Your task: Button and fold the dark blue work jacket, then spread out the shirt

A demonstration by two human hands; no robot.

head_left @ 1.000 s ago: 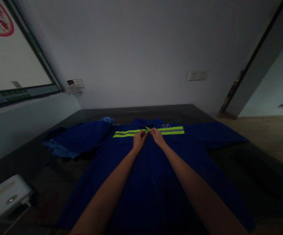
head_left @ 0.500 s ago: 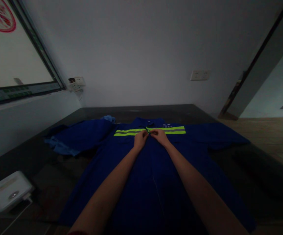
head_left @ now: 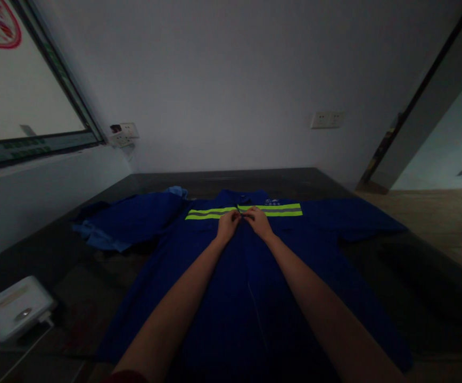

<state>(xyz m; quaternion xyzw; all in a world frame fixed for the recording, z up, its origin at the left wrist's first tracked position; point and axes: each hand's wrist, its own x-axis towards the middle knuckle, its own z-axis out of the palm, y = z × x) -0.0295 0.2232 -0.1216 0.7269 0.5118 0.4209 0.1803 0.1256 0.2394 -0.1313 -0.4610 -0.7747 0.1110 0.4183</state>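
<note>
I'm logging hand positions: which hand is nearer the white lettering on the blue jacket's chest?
Right: the right hand is just below and left of the white lettering; the left hand is farther left, over the blue jacket.

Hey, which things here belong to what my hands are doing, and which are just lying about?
In use:
blue garment with yellow-green stripes, spread on the dark table
left hand and right hand, pinching its front

Lying about:
white box at left
blue cloth heap, perhaps separate from the garment
</note>
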